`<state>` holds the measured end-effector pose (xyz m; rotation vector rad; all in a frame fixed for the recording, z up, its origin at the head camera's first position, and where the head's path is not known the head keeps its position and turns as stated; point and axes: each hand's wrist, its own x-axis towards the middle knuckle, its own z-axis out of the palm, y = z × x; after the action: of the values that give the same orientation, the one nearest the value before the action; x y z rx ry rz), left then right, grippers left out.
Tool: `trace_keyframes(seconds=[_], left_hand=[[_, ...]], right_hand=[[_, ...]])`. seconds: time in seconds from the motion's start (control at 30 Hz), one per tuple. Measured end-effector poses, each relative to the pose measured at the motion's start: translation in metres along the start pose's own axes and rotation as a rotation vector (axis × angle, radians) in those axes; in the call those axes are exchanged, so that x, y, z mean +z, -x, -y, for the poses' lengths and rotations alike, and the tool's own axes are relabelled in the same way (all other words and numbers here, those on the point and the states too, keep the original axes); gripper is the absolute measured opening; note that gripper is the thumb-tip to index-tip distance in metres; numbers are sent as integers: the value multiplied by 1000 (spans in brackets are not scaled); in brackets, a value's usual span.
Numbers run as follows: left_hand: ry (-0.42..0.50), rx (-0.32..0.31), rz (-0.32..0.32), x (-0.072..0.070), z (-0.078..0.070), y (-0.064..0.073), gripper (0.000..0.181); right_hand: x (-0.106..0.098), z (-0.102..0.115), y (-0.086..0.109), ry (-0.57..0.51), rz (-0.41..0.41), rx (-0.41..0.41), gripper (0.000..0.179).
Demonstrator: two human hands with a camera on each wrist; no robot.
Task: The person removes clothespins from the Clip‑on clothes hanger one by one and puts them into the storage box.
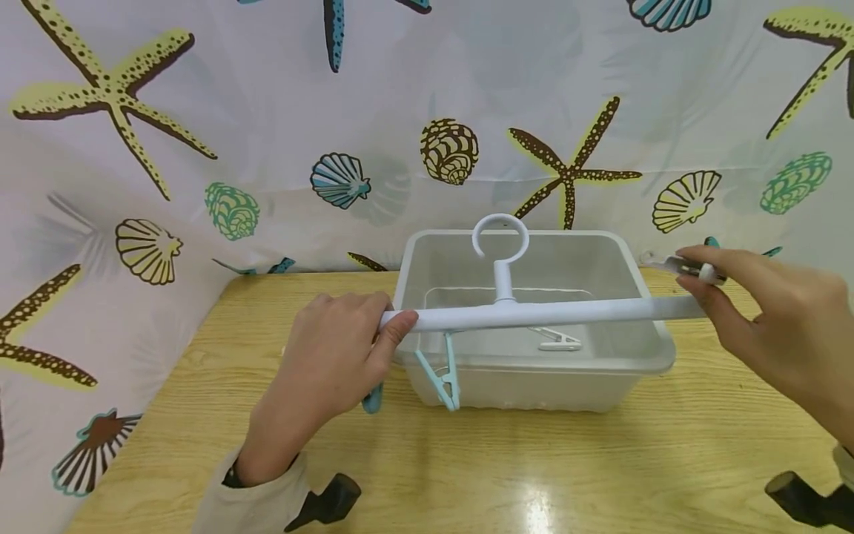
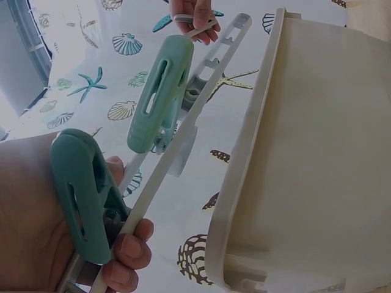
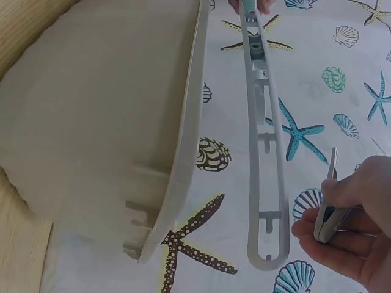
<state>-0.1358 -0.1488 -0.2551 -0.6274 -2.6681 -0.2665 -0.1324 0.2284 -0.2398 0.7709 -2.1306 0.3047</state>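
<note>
A white hanger bar point(image 1: 574, 312) with a round hook point(image 1: 479, 236) stretches level above the bin. My left hand point(image 1: 336, 348) grips its left end, fingers curled round the bar. Two teal clips hang from it: one point(image 2: 79, 189) right beside the left fingers, the other point(image 1: 445, 378) further along toward the hook. At the bar's far right end, my right hand point(image 1: 780, 311) pinches a small white clip point(image 3: 331, 221) between thumb and fingers. In the right wrist view this clip is apart from the bar, beside its rounded end.
Beneath the hanger a pale grey plastic bin point(image 1: 520, 386) stands on the wooden table point(image 1: 507, 467). A white clip point(image 1: 560, 343) lies inside it. Behind hangs a white cloth point(image 1: 387, 89) printed with starfish and shells, which also runs along the left side.
</note>
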Motion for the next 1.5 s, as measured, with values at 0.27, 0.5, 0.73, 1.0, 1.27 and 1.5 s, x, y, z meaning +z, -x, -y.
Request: trace_keyframes(seconds=[0.27, 0.5, 0.73, 1.0, 1.27, 1.5], left_hand=[[4, 14, 7, -1, 0, 1, 39], [-19, 29, 15, 2, -1, 2, 39], [-23, 33, 40, 8, -3, 1, 40], [-30, 32, 38, 8, -3, 1, 41], [-25, 37, 48, 8, -3, 1, 42], [-27, 44, 27, 7, -2, 1, 41]], right_hand=[[13, -6, -19, -105, 118, -18, 30], [28, -5, -31, -160, 143, -37, 30], [41, -8, -38, -144, 231, 10, 23], [55, -16, -40, -151, 288, 24, 18], [69, -23, -49, -140, 319, 25, 20], [69, -19, -57, -182, 196, 19, 36]])
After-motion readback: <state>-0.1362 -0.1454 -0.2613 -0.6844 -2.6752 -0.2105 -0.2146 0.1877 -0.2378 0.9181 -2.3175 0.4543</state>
